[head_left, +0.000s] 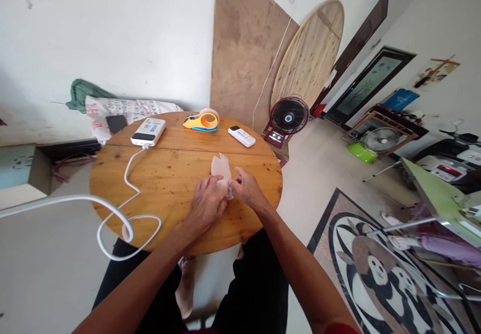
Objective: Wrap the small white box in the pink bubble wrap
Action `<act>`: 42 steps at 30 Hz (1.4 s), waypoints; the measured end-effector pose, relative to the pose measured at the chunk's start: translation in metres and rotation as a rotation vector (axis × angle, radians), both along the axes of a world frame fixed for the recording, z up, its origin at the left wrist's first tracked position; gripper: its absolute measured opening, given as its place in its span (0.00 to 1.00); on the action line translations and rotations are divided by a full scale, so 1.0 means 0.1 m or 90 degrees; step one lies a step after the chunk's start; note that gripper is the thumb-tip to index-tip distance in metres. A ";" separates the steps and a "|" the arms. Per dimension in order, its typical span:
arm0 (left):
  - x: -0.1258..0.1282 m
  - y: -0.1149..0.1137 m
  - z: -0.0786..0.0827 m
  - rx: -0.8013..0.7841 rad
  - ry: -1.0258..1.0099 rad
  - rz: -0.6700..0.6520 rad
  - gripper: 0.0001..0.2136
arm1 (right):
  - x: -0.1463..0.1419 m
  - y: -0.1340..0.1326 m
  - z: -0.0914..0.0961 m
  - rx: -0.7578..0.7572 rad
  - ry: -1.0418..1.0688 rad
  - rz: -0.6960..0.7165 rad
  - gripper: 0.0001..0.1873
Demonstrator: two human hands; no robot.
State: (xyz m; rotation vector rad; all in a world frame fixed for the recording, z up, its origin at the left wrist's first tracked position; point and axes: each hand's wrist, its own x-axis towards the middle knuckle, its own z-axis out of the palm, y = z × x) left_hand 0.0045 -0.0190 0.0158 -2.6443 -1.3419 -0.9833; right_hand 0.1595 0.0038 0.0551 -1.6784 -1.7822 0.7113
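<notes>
A thin, crumpled whitish sheet (220, 167), paper or plastic film, lies on the round wooden table (180, 174) in front of me. My left hand (208, 200) rests over its lower part, with bent fingers holding it against the wood. At the sheet's right edge, my right hand (246, 186) pinches it between thumb and forefinger. Both hands' fingertips are close together, and a small purplish, shiny bit shows between them. The palms hide part of the sheet.
An orange and blue tape dispenser (203, 120), a small white device (241, 136) and a white power bank (149, 131) stand toward the table's far side. A white cable (130, 174) runs off left. A fan (289, 117) is beyond. A person's leg (447, 246) shows right.
</notes>
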 end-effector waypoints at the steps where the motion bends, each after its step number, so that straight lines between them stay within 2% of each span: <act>1: -0.01 -0.02 0.01 -0.010 0.003 0.008 0.13 | 0.01 -0.03 0.02 -0.003 0.011 0.011 0.27; 5: -0.03 -0.03 0.01 -0.034 0.009 -0.019 0.14 | 0.04 -0.13 0.02 0.006 0.065 0.065 0.26; 10: -0.06 -0.02 0.03 -0.040 -0.034 -0.078 0.13 | 0.02 -0.17 -0.05 0.034 0.043 0.090 0.31; 15: -0.14 -0.05 0.04 -0.103 -0.183 -0.100 0.18 | -0.03 -0.17 -0.01 0.027 -0.004 0.127 0.32; 18: -0.18 -0.02 0.02 -0.174 -0.290 -0.072 0.14 | -0.07 -0.17 0.06 0.028 -0.056 0.132 0.29; 21: -0.17 0.05 0.02 -0.241 -0.343 -0.050 0.10 | -0.09 -0.17 0.12 0.029 -0.090 0.140 0.24; 24: -0.16 0.11 0.03 -0.262 -0.333 -0.047 0.08 | -0.10 -0.15 0.15 0.017 -0.107 0.144 0.20; 32: -0.06 0.14 0.11 -0.226 -0.260 -0.041 0.09 | -0.11 -0.12 0.20 0.018 -0.127 0.183 0.10; 38: 0.07 0.19 0.10 -0.224 -0.194 0.078 0.11 | 0.00 -0.07 0.17 0.021 -0.102 0.231 0.16; 42: 0.06 0.22 0.13 -0.245 -0.164 0.062 0.09 | 0.07 -0.02 0.14 0.014 -0.074 0.255 0.21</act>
